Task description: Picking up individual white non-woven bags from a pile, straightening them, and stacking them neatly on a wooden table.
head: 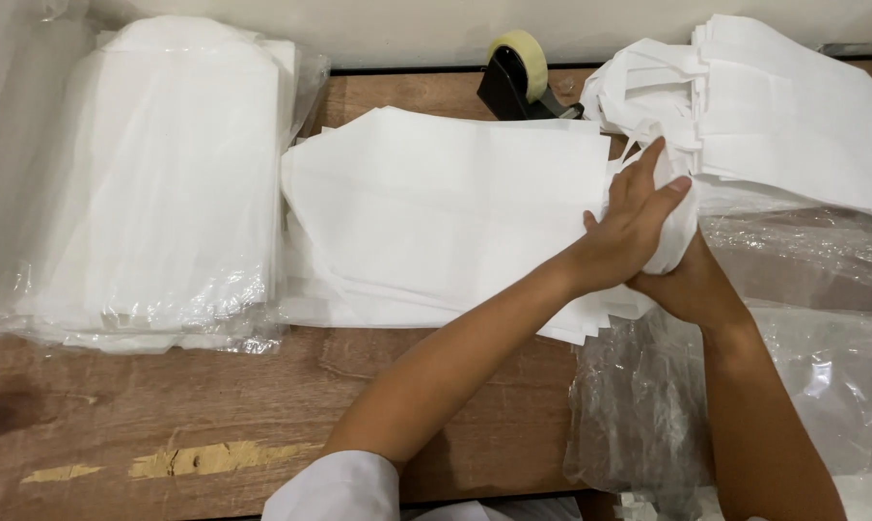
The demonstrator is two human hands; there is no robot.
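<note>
Tape dispenser (515, 75) behind white bags (446, 207) (stacked).

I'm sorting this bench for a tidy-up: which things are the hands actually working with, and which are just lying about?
In hand:
- left hand and right hand, both gripping the folded handles
- flat stack of white bags those handles belong to

Lying about:
- tape dispenser
- wrapped pack of white bags
- second pile of white bags
- loose clear plastic
- wooden table

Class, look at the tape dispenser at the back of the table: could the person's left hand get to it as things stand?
Probably yes: the left hand lies near the tape dispenser, with only flat white bags between.
</note>
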